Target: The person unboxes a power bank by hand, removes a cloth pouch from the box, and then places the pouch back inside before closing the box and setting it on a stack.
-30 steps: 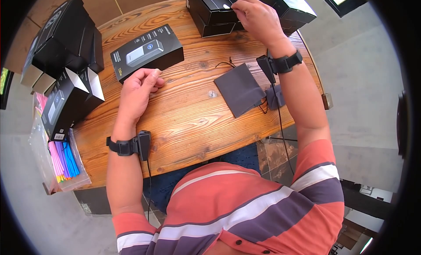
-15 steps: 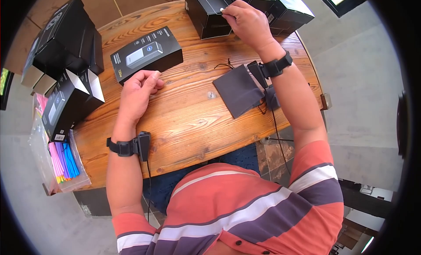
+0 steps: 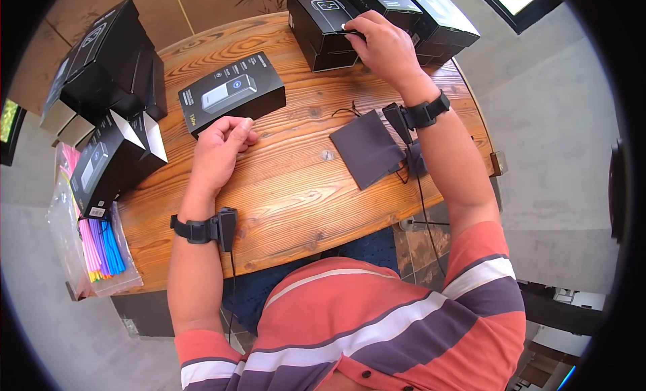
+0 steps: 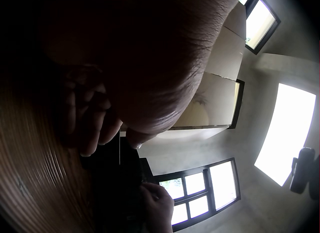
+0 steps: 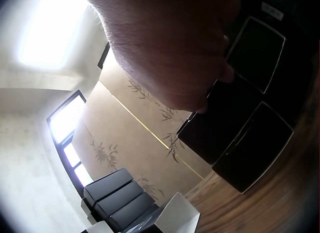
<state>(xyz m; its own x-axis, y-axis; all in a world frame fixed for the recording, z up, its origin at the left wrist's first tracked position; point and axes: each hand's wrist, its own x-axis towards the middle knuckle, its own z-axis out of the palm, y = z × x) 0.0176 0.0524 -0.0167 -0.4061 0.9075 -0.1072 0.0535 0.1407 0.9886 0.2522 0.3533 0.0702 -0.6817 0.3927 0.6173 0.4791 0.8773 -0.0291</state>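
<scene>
At the far right of the table, my right hand [image 3: 386,48] grips the near right corner of a black box [image 3: 321,18], with bent fingers over the top edge and the thumb lower down. A small white spot shows by the fingertips; what it is I cannot tell. In the right wrist view the hand [image 5: 170,48] is dark against the black boxes [image 5: 252,148]. My left hand [image 3: 219,152] rests loosely curled on the wood, holding nothing, just in front of a flat-lying black box with a printed device [image 3: 232,92]. The left wrist view shows the same hand [image 4: 130,68] in shadow.
More black boxes [image 3: 444,21] stand at the far right. On the left are stacked boxes [image 3: 108,61], an open-ended box [image 3: 101,162] and a bag of coloured sticks [image 3: 101,246]. A grey pouch [image 3: 367,149] lies right of centre.
My right hand has moved left along the boxes to the leftmost one's corner. The left hand keeps its place by the flat box. The head view has tilted slightly.
</scene>
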